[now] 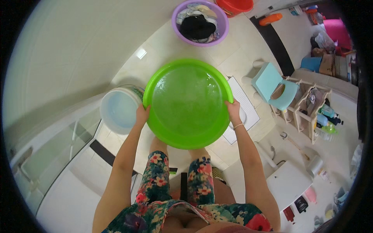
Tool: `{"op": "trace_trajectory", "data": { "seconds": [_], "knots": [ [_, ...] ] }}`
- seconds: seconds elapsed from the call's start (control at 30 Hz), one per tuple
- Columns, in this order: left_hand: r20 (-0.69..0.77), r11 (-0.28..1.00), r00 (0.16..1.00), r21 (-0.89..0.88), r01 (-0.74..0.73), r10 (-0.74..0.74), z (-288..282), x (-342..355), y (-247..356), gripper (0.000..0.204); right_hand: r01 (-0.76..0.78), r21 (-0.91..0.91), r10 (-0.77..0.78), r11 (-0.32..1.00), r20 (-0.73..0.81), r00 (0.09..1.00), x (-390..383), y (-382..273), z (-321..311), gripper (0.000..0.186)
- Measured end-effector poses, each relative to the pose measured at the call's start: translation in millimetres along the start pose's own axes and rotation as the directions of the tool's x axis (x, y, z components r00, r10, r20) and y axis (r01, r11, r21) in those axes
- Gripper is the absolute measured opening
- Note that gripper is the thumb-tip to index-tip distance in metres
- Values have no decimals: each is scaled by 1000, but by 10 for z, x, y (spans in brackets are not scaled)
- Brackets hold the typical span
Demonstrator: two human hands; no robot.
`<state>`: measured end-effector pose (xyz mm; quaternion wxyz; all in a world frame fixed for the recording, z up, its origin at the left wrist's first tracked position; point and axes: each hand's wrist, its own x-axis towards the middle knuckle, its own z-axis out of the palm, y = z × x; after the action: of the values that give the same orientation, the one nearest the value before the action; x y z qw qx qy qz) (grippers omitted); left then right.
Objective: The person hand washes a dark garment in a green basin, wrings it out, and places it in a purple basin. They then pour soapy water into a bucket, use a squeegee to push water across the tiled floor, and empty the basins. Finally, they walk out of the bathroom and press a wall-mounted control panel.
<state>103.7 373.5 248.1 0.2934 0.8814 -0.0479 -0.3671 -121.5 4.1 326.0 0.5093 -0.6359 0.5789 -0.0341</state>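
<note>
A large round green basin (186,103) is held up in front of me, level enough that cloudy water seems to lie in it. My left hand (143,114) grips its rim on the left, thumb over the edge. On the opposite side my right hand (233,112), with a thin bracelet at the wrist, is closed round the rim. Close beside my left hand stands a white bucket (110,123) with a bluish inside. What lies right under the basin is hidden.
Beyond the basin stand a purple tub (223,33) of clothes and a red bucket (237,6). Rightward are a white squat toilet (254,116), a light blue potty-style seat (268,79) and a shelf rack (297,116) with bottles. An orange bottle (271,19) is near the dark threshold (276,48).
</note>
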Motion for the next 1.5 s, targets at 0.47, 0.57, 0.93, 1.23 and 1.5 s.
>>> {"op": "trace_trajectory", "data": {
  "seconds": [0.47, 0.57, 0.93, 1.23, 1.5],
  "knots": [
    [-63, 985, 986, -87, 146, -152, -1359, -1719, -687, 34, 13, -124, 12, 992, 202, 979, -1595, -1058, 395, 16],
    [-62, 986, 986, -73, 153, -157, -1647, -1914, -946, 34, -21, -107, 48, 994, 249, 967, -1855, -991, 649, 18],
    [-94, 965, 961, 2, 262, -261, -2232, -2351, -1968, 36, -68, -193, 141, 979, 395, 908, -2363, -950, 1690, 19],
    [-14, 944, 946, -77, 321, -323, -2269, -2299, -2425, 37, -113, -255, 212, 960, 403, 890, -2444, -999, 2045, 21],
    [9, 957, 958, -59, 285, -285, -2190, -2228, -2532, 40, -73, -412, 245, 908, 385, 890, -2263, -888, 2048, 24]
  ]
}}
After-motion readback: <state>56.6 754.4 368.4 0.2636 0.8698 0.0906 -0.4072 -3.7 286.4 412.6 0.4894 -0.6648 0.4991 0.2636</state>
